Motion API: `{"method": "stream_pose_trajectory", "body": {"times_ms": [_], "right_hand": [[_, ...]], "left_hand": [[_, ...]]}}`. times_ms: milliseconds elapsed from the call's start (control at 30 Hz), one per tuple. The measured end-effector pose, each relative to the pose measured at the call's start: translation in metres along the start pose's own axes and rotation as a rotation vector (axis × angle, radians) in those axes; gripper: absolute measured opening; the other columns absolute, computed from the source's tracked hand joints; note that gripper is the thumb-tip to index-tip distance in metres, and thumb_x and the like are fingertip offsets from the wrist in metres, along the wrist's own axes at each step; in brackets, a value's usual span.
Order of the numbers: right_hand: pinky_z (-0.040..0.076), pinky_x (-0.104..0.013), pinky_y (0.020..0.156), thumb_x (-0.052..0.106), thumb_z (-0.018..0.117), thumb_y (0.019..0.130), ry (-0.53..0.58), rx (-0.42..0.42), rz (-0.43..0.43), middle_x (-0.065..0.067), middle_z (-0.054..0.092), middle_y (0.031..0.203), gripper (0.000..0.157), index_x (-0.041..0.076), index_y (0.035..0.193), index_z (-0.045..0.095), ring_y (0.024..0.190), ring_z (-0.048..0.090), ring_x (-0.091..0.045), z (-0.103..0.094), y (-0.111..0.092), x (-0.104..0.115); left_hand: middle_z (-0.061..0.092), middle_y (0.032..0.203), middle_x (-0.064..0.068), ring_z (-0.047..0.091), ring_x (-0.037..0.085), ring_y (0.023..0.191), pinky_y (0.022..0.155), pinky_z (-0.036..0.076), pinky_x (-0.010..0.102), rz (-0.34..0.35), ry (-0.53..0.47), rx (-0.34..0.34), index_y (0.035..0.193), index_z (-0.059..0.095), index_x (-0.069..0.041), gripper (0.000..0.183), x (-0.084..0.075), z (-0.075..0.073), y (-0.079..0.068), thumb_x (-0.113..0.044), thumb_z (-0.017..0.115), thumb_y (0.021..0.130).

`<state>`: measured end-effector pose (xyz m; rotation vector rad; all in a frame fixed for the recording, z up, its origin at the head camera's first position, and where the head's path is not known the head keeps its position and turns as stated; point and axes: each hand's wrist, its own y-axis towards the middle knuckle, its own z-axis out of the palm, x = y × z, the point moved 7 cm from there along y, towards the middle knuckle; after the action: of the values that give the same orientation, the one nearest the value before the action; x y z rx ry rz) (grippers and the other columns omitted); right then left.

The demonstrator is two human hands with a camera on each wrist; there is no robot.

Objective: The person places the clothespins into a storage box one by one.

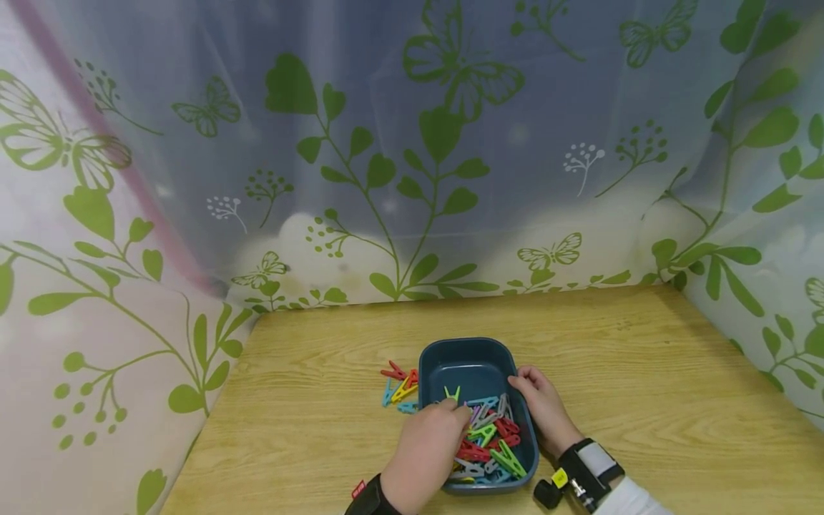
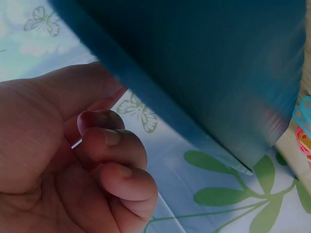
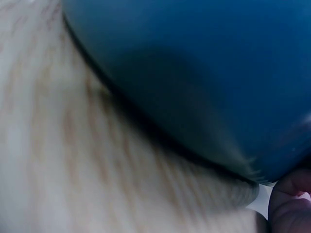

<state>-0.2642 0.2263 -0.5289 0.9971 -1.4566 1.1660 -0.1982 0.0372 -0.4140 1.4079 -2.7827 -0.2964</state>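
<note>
A dark blue plastic bin [image 1: 468, 350] stands on the table, its near half filled with colored clothespins [image 1: 484, 433]. My left hand [image 1: 428, 440] reaches over the bin's left side with curled fingers. At its fingertips it pinches a green clothespin [image 1: 453, 394], whose two ends stick out while the rest is hidden. In the left wrist view the fingers [image 2: 124, 145] are curled beside the bin's wall [image 2: 160, 102]. My right hand [image 1: 543, 404] grips the bin's right rim, thumb on the edge. The right wrist view shows mostly the bin's outer wall [image 3: 209, 73].
Several clothespins [image 1: 400, 385] in red, yellow and blue lie on the wooden table [image 1: 309, 408] just left of the bin. A curtain [image 1: 386, 179] printed with leaves and butterflies hangs behind the table and along both sides.
</note>
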Motion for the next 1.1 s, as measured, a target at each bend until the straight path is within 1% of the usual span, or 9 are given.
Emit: {"method": "stream_pose_trajectory", "body": {"times_ms": [200, 333, 433, 533, 667, 767, 867, 1000, 1100], "right_hand": [[0.041, -0.027, 0.078, 0.025, 0.055, 0.104, 0.003, 0.003, 0.001, -0.003, 0.051, 0.099, 0.02, 0.006, 0.108, 0.051, 0.094, 0.049, -0.018, 0.0, -0.001, 0.0], [0.041, -0.027, 0.079, 0.025, 0.055, 0.104, -0.002, 0.005, 0.001, -0.003, 0.05, 0.1, 0.02, 0.006, 0.109, 0.051, 0.096, 0.048, -0.019, 0.0, -0.001, 0.0], [0.04, -0.027, 0.08, 0.025, 0.054, 0.104, -0.009, 0.001, 0.005, -0.003, 0.05, 0.1, 0.02, 0.006, 0.109, 0.051, 0.097, 0.048, -0.02, 0.0, 0.0, 0.0], [0.04, -0.027, 0.081, 0.025, 0.054, 0.104, -0.015, -0.002, 0.007, -0.003, 0.05, 0.1, 0.021, 0.005, 0.11, 0.051, 0.098, 0.048, -0.02, 0.0, 0.001, 0.0], [0.04, -0.027, 0.081, 0.026, 0.055, 0.104, -0.013, 0.003, 0.006, -0.002, 0.05, 0.1, 0.021, 0.006, 0.109, 0.051, 0.098, 0.048, -0.02, 0.0, 0.001, 0.0], [0.04, -0.027, 0.081, 0.025, 0.055, 0.104, -0.009, 0.005, 0.007, -0.002, 0.05, 0.1, 0.02, 0.006, 0.109, 0.05, 0.097, 0.048, -0.019, 0.0, 0.0, 0.0], [0.041, -0.027, 0.08, 0.025, 0.054, 0.105, -0.011, 0.007, 0.009, -0.002, 0.05, 0.1, 0.02, 0.006, 0.11, 0.05, 0.097, 0.048, -0.018, 0.0, 0.0, 0.0], [0.041, -0.027, 0.081, 0.026, 0.054, 0.105, -0.013, 0.016, 0.01, -0.003, 0.05, 0.101, 0.021, 0.006, 0.111, 0.05, 0.097, 0.048, -0.019, 0.0, -0.001, 0.001], [0.041, -0.027, 0.081, 0.026, 0.054, 0.105, -0.011, 0.017, 0.007, -0.003, 0.05, 0.102, 0.021, 0.006, 0.111, 0.05, 0.098, 0.048, -0.019, 0.0, -0.001, 0.001]], "left_hand": [[0.064, 0.081, -0.005, 0.057, 0.005, 0.064, 0.056, 0.045, 0.022, 0.011, -0.01, -0.011, 0.096, 0.076, -0.017, 0.004, 0.001, 0.002, 0.0, -0.018, 0.078, 0.092], [0.064, 0.082, -0.005, 0.055, 0.005, 0.065, 0.057, 0.045, 0.022, 0.002, -0.046, -0.002, 0.094, 0.075, -0.018, 0.003, 0.003, 0.002, -0.001, -0.016, 0.076, 0.094], [0.064, 0.083, -0.005, 0.056, 0.005, 0.067, 0.058, 0.046, 0.021, -0.013, -0.077, -0.004, 0.094, 0.074, -0.017, 0.002, 0.006, -0.001, -0.003, -0.018, 0.076, 0.094], [0.061, 0.081, -0.005, 0.054, 0.004, 0.065, 0.058, 0.045, 0.02, -0.029, -0.098, -0.041, 0.092, 0.072, -0.016, 0.007, 0.011, -0.006, -0.004, -0.021, 0.078, 0.093], [0.054, 0.077, -0.006, 0.046, 0.003, 0.062, 0.054, 0.039, 0.019, -0.069, -0.145, -0.125, 0.087, 0.068, -0.016, 0.013, 0.027, -0.013, -0.006, -0.022, 0.077, 0.093], [0.056, 0.079, -0.004, 0.048, 0.004, 0.061, 0.054, 0.039, 0.02, -0.114, -0.159, -0.205, 0.087, 0.067, -0.015, 0.014, 0.044, -0.018, -0.006, -0.022, 0.078, 0.093], [0.062, 0.082, -0.001, 0.054, 0.007, 0.063, 0.055, 0.041, 0.022, -0.161, -0.151, -0.275, 0.088, 0.068, -0.014, 0.014, 0.06, -0.023, -0.007, -0.021, 0.078, 0.093], [0.066, 0.087, 0.001, 0.061, 0.011, 0.067, 0.057, 0.046, 0.025, -0.213, -0.161, -0.315, 0.091, 0.068, -0.012, 0.012, 0.078, -0.024, -0.008, -0.017, 0.079, 0.092], [0.066, 0.086, 0.003, 0.061, 0.013, 0.066, 0.057, 0.046, 0.026, -0.231, -0.164, -0.329, 0.09, 0.068, -0.011, 0.012, 0.089, -0.021, -0.009, -0.013, 0.08, 0.09]]}}
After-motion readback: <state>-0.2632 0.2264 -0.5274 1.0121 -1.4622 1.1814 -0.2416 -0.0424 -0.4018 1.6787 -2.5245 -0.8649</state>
